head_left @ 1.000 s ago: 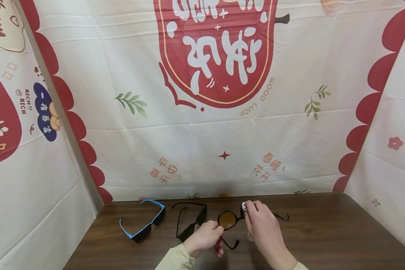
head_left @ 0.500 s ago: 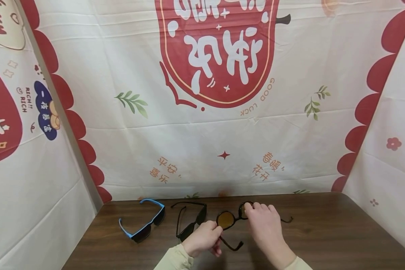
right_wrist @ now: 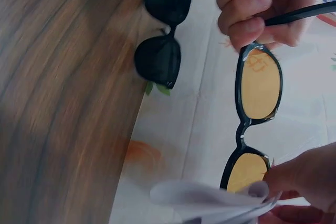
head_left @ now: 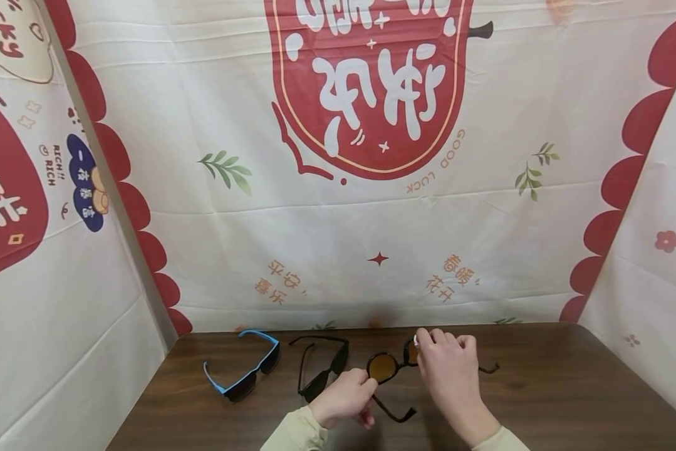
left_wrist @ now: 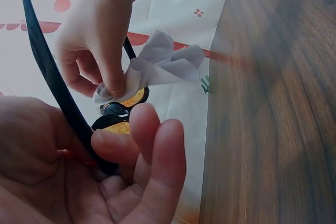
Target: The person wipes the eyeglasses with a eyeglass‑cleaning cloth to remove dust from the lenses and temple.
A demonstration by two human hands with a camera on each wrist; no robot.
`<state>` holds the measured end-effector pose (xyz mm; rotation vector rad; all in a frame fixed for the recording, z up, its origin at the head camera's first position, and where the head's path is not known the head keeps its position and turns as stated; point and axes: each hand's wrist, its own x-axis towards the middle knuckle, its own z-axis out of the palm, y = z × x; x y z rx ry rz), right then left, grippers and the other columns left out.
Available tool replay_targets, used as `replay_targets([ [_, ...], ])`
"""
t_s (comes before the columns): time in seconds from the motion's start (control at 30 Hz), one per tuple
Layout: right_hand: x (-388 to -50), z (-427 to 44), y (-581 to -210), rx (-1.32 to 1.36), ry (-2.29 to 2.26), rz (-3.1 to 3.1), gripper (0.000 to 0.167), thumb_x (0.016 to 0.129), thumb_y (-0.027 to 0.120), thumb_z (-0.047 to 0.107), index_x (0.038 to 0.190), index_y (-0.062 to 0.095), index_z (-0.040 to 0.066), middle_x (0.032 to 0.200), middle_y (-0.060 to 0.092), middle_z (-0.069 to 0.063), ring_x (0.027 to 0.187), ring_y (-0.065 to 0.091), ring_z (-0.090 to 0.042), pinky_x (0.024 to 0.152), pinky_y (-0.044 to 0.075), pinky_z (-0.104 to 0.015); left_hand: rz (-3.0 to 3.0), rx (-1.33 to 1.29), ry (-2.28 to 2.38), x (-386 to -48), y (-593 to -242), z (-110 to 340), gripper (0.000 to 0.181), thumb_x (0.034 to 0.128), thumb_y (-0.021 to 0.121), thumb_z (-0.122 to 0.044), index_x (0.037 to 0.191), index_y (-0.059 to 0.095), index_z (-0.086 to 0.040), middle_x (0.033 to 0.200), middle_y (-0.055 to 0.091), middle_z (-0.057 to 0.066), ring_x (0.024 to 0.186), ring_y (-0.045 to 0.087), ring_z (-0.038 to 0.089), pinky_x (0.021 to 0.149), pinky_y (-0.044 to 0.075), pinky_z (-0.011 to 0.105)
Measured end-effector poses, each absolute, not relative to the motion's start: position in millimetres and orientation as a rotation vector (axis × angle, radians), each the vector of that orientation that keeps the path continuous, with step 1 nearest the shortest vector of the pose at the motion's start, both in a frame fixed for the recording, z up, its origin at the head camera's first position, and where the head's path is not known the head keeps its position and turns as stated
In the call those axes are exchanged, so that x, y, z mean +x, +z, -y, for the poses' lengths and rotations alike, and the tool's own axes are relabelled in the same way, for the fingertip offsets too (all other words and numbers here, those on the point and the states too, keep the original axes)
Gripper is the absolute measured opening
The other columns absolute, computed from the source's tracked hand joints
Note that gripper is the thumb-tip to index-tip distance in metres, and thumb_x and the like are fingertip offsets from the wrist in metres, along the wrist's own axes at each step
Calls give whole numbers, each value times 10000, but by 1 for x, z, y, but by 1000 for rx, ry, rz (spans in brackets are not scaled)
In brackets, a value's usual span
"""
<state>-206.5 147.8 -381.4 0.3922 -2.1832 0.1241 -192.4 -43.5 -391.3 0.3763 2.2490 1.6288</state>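
My left hand (head_left: 346,396) grips a pair of black-framed sunglasses (head_left: 383,367) with amber lenses, near the outer corner of one lens. Its fingers are curled at the hinge, and one temple arm (left_wrist: 50,72) passes across the palm in the left wrist view. My right hand (head_left: 450,369) pinches a whitish cloth (left_wrist: 163,64) against the other lens. Cloth and fingers cover part of that lens (right_wrist: 247,171) in the right wrist view. The sunglasses are held above the table, both temple arms unfolded.
Black sunglasses (head_left: 317,384) lie unfolded on the brown wooden table (head_left: 540,388), just left of my left hand and partly hidden by it. Farther left are blue-armed sunglasses (head_left: 242,387). A printed white cloth backdrop (head_left: 315,244) stands behind the table, with side panels left and right.
My right hand, with the cloth, has shifted slightly rightward and moved over the far lens, which shows more than a second ago. The left hand keeps its grip on the sunglasses.
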Motion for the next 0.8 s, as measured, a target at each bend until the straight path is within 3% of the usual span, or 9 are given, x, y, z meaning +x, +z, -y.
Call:
replay_targets([
  [0.33, -208, -151, -378, 539, 197, 2225, 288, 631, 824, 50, 741, 575, 143, 644, 570, 50, 604, 569, -145, 730, 370, -515, -2286, 386, 1622, -195, -392, 42, 187, 939, 422, -61, 777, 503, -16, 545, 448, 26, 431, 513, 126, 486, 543, 394],
  [0.8, -205, -155, -380, 549, 154, 2412, 326, 657, 784, 67, 660, 488, 204, 595, 495, 119, 577, 538, -120, 661, 389, -487, -2306, 405, 1588, -194, -396, 45, 211, 953, 412, -58, 758, 492, -41, 534, 449, 25, 431, 512, 127, 503, 546, 423],
])
